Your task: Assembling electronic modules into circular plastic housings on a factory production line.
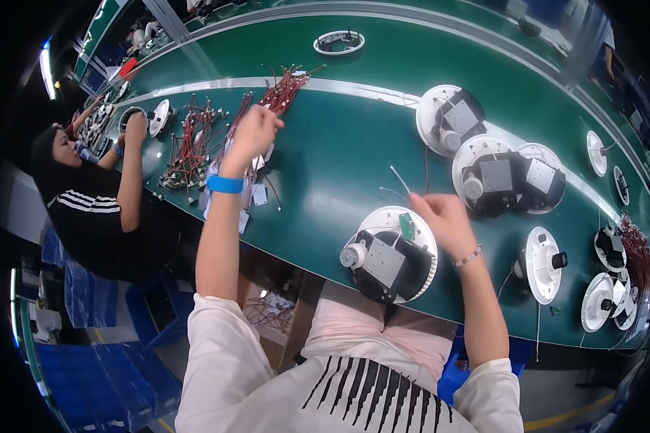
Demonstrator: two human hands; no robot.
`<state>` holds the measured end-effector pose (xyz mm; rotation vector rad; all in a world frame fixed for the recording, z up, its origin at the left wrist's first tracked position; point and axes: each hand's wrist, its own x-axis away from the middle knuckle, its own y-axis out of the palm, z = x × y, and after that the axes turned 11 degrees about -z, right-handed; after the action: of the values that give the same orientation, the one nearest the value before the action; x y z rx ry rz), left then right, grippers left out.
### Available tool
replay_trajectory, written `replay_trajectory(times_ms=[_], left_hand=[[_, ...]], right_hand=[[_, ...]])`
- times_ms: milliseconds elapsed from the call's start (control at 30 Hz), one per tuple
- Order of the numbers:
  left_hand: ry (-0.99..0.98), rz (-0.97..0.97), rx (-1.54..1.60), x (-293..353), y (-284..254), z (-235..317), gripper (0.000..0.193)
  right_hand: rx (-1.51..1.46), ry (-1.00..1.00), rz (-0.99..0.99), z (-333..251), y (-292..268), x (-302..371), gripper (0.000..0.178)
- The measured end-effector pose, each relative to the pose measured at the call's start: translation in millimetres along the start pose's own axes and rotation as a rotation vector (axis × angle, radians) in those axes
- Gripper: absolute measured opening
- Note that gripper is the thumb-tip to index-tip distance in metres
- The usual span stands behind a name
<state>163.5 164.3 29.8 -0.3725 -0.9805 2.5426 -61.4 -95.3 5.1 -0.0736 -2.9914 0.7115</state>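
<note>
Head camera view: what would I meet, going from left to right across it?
Co-worker in black, left hand, round white-and-black unit, right hand, white disc-shaped part, red wire bundle at far right.

The round unit (391,254) lies directly in front of me, its white base (390,219) bearing a black housing (415,265), a silver plate (383,264), a white cylinder (352,255) and a small green board (406,226). I pinch a thin white cable (399,179) in my right hand (443,220), its tip free. Red wires (285,90) lie heaped near my left hand (255,133).
</note>
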Motion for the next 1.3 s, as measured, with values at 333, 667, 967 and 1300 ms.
replay_trajectory(times_ms=[333, 667, 967, 1300], left_hand=[[-0.183, -0.205, 1.229, -7.3, -34.3, 47.0, 0.013], [-0.106, -0.381, -0.382, 3.1, -43.0, 68.8, 0.02], [0.031, -0.013, 0.046, 45.5, -45.3, 75.3, 0.018], [-0.064, -0.172, 0.264, 59.5, -19.4, 56.7, 0.019]], right_hand=[[0.02, 0.038, -0.002, -7.7, -1.8, 0.2, 0.04], [0.085, 0.033, -0.015, -10.7, -6.0, 0.1, 0.039], [0.053, 0.025, -0.023, -8.4, -4.8, 3.7, 0.037], [-0.165, 0.154, -0.108, -10.4, -13.0, 2.4, 0.042]])
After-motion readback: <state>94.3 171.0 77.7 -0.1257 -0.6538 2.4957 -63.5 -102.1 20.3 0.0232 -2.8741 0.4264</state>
